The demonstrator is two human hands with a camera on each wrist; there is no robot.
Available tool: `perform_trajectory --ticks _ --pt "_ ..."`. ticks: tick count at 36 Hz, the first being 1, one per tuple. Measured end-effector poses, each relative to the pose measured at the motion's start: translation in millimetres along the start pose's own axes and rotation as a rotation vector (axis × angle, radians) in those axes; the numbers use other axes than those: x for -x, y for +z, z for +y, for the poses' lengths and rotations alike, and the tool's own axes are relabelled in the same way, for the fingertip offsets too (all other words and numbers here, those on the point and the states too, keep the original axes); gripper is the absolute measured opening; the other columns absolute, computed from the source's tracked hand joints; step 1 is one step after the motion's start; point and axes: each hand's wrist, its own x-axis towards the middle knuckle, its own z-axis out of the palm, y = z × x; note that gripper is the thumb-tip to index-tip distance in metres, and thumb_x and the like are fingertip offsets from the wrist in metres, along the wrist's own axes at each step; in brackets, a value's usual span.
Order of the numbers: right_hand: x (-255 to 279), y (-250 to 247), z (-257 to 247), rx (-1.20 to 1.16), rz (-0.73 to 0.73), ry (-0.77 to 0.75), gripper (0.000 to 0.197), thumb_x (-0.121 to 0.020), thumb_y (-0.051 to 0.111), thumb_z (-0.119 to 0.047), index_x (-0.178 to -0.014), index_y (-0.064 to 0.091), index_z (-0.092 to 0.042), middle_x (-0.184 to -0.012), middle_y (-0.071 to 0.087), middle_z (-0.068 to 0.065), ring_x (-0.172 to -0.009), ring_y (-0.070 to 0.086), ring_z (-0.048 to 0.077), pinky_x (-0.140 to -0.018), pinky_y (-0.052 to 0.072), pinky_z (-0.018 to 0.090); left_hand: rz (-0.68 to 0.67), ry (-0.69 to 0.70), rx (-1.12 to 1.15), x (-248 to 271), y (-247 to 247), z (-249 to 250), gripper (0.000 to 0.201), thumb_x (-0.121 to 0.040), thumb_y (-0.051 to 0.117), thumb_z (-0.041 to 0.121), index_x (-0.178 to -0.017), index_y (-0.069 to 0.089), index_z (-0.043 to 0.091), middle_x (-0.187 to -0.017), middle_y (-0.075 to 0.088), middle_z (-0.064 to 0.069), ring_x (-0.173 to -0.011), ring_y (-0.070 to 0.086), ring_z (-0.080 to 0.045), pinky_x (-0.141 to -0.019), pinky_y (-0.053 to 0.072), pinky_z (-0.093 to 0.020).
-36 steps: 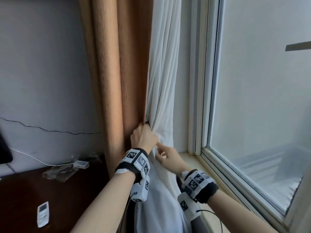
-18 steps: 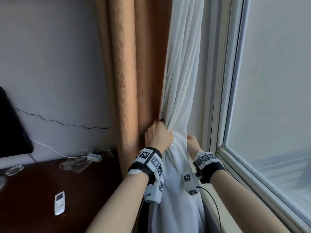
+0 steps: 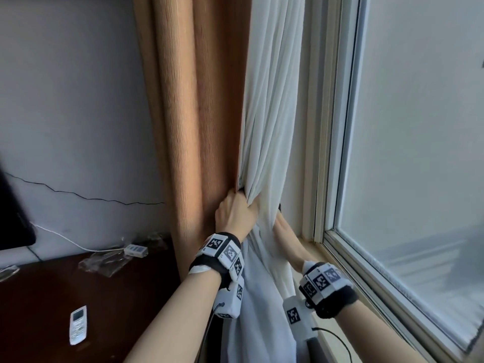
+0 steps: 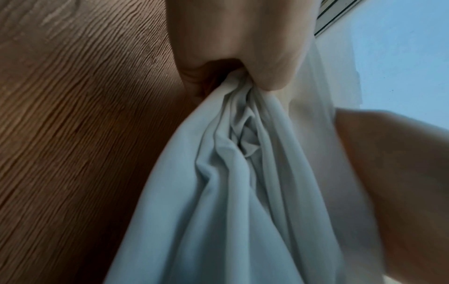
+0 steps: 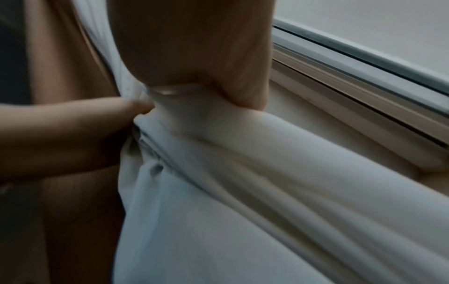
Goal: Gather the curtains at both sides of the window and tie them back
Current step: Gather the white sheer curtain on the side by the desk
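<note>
Leftmost, a dark tabletop (image 3: 39, 305) carries a white remote (image 3: 78, 325) near its front edge, with crumpled clear plastic (image 3: 104, 260) and a small white adapter (image 3: 135, 249) on its cable at the back edge by the wall. None of these looks likely to hinder the work.

Next hangs the tan drape (image 3: 183, 113), ribbed and thick; it probably handles heavier and stiffer, and it stands loose, not yet gathered. Just beside it, the left hand (image 3: 235, 216) is clenched round the white sheer (image 3: 269, 106), bunching its pleats into a narrow neck at about sill height. The sheer seems light, soft and likely slippery, so the bunched neck is the sensible place to hold; a loose grip would probably let folds slide out.

Behind the sheer, the right hand (image 3: 284, 231) reaches round the bundle; its wrist view shows the thumb (image 5: 245, 76) and fingers (image 5: 73, 123) pressed into the cloth, gripping it. A dark bit shows just above this hand, too small to tell whether it is a tie or hook.

Rightmost, the sill (image 3: 309, 247) and window frame (image 3: 332, 153) leave a tight gap that may cramp the right hand.
</note>
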Motion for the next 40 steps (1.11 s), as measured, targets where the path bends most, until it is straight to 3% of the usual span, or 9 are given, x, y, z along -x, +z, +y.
perform_trajectory --ticks 4,6,9,17,23,28,33,35,40 --pt "9.5 6.2 -11.8 0.134 0.044 -0.062 0.057 -0.103 0.031 -0.027 -0.15 0.004 -0.045 -0.145 0.038 -0.022 -0.132 0.042 0.014 -0.11 0.029 0.026 -0.021 -0.013 0.01 1.4 -0.6 2.6 0.037 -0.096 0.042 0.031 -0.119 0.059 0.007 -0.122 0.056 -0.017 -0.11 0.055 -0.039 -0.091 0.046 -0.045" --pt "14.6 13.1 -13.2 0.217 0.148 -0.143 0.067 -0.1 0.034 -0.015 -0.15 -0.002 -0.043 -0.111 0.065 -0.007 -0.097 0.061 0.011 -0.086 0.041 0.018 -0.017 -0.024 0.027 1.7 -0.8 2.2 0.035 -0.095 0.042 0.026 -0.119 0.059 0.006 -0.123 0.056 -0.016 -0.111 0.055 -0.038 -0.092 0.046 -0.046" --pt "14.0 23.3 3.1 0.376 0.31 -0.263 0.063 -0.099 0.037 -0.014 -0.152 0.01 -0.033 -0.08 0.054 -0.01 -0.063 0.05 0.005 -0.062 0.037 0.017 -0.007 -0.038 0.037 0.3 0.8 1.0 0.033 -0.094 0.044 0.026 -0.116 0.06 0.007 -0.121 0.059 -0.014 -0.108 0.057 -0.037 -0.091 0.048 -0.046" --pt "7.1 46.1 19.6 0.586 0.229 -0.392 0.042 -0.095 0.04 -0.013 -0.135 0.039 -0.025 -0.12 0.04 -0.005 -0.093 0.052 0.013 -0.077 0.046 0.025 0.024 -0.039 0.018 -1.6 1.3 1.9 0.032 -0.093 0.045 0.024 -0.111 0.062 0.004 -0.117 0.059 -0.018 -0.106 0.058 -0.039 -0.089 0.048 -0.045" --pt "0.6 49.7 10.5 0.627 0.161 -0.407 0.023 -0.097 0.042 -0.013 -0.112 0.057 -0.007 -0.119 0.05 0.009 -0.108 0.047 0.016 -0.088 0.047 0.029 0.028 -0.069 -0.03 -0.2 -1.8 4.9 0.066 -0.084 0.049 0.065 -0.11 0.064 0.006 -0.114 0.06 -0.013 -0.106 0.059 -0.034 -0.087 0.047 -0.041" --pt "-4.3 35.1 5.2 0.496 0.014 -0.248 0.035 -0.094 0.042 -0.007 -0.123 0.059 -0.019 -0.126 0.045 -0.006 -0.097 0.055 0.009 -0.085 0.042 0.02 0.093 -0.045 -0.114 -3.6 -0.3 -4.2 0.027 -0.09 0.055 0.025 -0.104 0.064 0.004 -0.108 0.061 -0.016 -0.101 0.06 -0.039 -0.08 0.048 -0.043" --pt "-22.2 -2.7 6.2 0.206 0.474 -0.062 0.03 -0.084 0.049 -0.001 -0.089 0.073 -0.019 -0.088 0.07 -0.006 -0.079 0.064 0.009 -0.078 0.053 0.027 0.078 0.036 -0.089 -5.1 -1.3 -13.2 0.026 -0.092 0.053 0.024 -0.101 0.063 0.003 -0.106 0.062 -0.018 -0.097 0.06 -0.04 -0.078 0.051 -0.044" --pt "-32.5 -12.2 12.7 0.189 0.569 -0.016 0.021 -0.083 0.062 -0.016 -0.103 0.062 -0.02 -0.1 0.065 -0.004 -0.09 0.063 0.012 -0.079 0.053 0.027 0.072 0.04 -0.06 -5.6 -1.0 -15.2 0.029 -0.093 0.053 0.029 -0.102 0.063 0.003 -0.106 0.062 -0.017 -0.097 0.06 -0.04 -0.079 0.051 -0.045" --pt "-49.4 -9.1 21.2 0.076 0.312 0.056 0.064 -0.082 0.069 -0.034 -0.136 0.037 -0.024 -0.118 0.057 -0.007 -0.1 0.06 0.003 -0.079 0.048 0.016 0.031 0.075 0.005 -7.4 -0.6 -20.3 0.046 -0.094 0.05 0.046 -0.106 0.063 0.003 -0.108 0.062 -0.017 -0.099 0.061 -0.038 -0.082 0.052 -0.047"
